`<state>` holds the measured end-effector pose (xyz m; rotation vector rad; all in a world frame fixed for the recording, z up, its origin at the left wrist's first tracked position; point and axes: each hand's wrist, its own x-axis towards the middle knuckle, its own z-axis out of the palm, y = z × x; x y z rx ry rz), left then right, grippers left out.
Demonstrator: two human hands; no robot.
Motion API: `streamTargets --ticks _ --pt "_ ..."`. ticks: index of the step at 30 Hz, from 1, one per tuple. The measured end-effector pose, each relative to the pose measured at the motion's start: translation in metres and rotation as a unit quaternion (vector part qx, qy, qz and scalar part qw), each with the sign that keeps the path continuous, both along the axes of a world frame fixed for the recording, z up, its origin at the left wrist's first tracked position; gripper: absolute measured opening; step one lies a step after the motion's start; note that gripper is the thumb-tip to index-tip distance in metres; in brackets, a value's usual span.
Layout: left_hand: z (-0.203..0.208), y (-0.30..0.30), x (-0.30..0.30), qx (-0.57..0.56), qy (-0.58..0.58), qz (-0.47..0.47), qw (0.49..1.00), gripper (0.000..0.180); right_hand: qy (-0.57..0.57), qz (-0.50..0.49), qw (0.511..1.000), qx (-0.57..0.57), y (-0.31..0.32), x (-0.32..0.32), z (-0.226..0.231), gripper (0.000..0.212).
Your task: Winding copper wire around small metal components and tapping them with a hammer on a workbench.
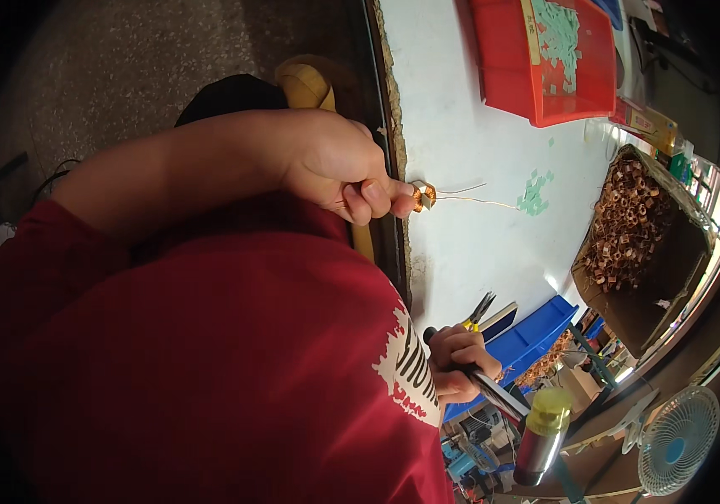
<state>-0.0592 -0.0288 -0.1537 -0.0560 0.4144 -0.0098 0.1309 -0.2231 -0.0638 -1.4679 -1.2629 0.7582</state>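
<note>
Between the thumb and fingers of my left hand [360, 189], a small ring-shaped coil [424, 197] wound with copper wire is pinched at the table's edge. Two thin wire ends stretch from it over the white tabletop [452, 109]. My right hand [463, 357] is closed round a long black and silver tool [494, 393]; the fingers cover part of it, and its kind is unclear. Beside that hand are yellow-handled pliers [479, 312]. Several pale green slips [534, 195] lie on the table past the wire ends.
A red bin [507, 67] with green slips stands on the table. Farther off is a cardboard box [688, 244] with many copper coils. Near my right hand are a blue tray [536, 329], a steel bottle with a yellow-green lid [551, 412] and a fan [677, 441].
</note>
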Motion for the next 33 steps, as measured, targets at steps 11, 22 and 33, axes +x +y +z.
streamTargets --ticks 11,22,33 --pt "-0.002 -0.003 0.001 0.007 -0.003 0.0 1.0 0.027 -0.107 0.067 0.99 -0.069 0.009 0.0 0.003 0.016" --pt "-0.001 -0.004 -0.001 0.016 -0.018 0.003 1.0 0.014 -0.469 0.096 0.811 -0.336 0.029 -0.016 0.015 0.011" --pt "-0.001 -0.007 -0.001 0.039 0.0 0.006 0.999 0.015 -0.407 0.058 0.852 -0.325 0.02 -0.016 0.002 0.01"
